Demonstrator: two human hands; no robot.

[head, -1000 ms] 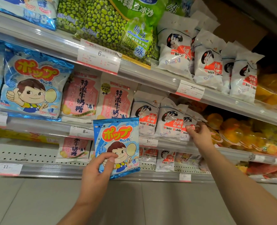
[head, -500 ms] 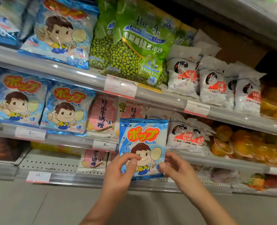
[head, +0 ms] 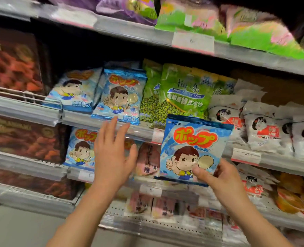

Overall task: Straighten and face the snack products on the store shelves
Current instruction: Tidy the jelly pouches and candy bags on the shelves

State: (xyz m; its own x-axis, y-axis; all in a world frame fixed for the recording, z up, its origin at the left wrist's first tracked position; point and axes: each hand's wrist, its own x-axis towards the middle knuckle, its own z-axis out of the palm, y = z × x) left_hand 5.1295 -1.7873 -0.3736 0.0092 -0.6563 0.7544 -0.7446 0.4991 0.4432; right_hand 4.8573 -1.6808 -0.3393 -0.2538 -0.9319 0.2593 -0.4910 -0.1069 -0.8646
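My right hand [head: 217, 177] pinches the lower right corner of a blue candy bag [head: 194, 145] with a cartoon child, held upright in front of the shelves. My left hand [head: 112, 154] is raised with straight, spread fingers and holds nothing, its fingertips near the shelf edge [head: 144, 131] below two matching blue bags [head: 120, 97] leaning on the upper shelf. Another matching blue bag [head: 80, 148] stands on the shelf below, partly hidden by my left hand. A pink candy bag [head: 147, 159] shows between my hands.
Green bean bags [head: 181, 93] lean beside the blue ones. White candy bags [head: 261, 129] fill the right side. Dark brown snack packs [head: 13, 65] sit at left, orange jelly packs [head: 293, 196] at lower right. Price tags [head: 245, 156] line the shelf rails.
The bag passed from my left hand to my right. My left hand let go and rose open toward the upper shelf. The view swung up and left.
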